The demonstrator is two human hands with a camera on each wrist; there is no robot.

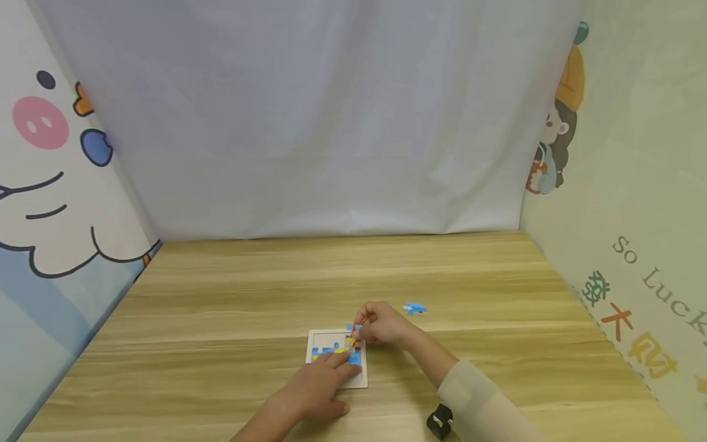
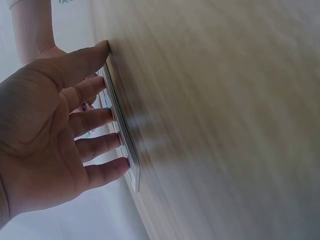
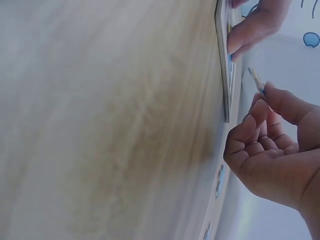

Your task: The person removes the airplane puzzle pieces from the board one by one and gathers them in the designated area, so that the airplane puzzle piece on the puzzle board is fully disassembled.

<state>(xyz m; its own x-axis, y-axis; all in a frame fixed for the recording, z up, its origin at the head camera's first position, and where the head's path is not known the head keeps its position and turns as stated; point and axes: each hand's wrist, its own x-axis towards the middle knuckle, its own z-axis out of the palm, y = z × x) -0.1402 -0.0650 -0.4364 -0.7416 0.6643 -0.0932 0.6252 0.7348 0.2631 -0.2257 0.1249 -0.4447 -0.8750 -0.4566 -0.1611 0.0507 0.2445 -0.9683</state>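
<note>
A white-framed puzzle board (image 1: 364, 379), partly filled with blue and yellow pieces, lies on the table. Over its lower part rests my left hand (image 1: 317, 388), fingers spread and fingertips on the board; in the left wrist view the hand (image 2: 55, 125) touches the board (image 2: 131, 150) the same way. My right hand (image 1: 383, 325) pinches a puzzle piece (image 1: 351, 337) at the board's upper right corner. From the right wrist view, thumb and index finger of the hand (image 3: 275, 145) hold the piece (image 3: 256, 80) by its edge, raised off the board (image 3: 225, 75).
Beyond the right hand lies a loose blue puzzle piece (image 1: 414, 308), with a bit of another beside the hand. A small black object (image 1: 440, 422) is near the right sleeve. A pale curtain (image 1: 331, 123) hangs behind the table, between printed side panels.
</note>
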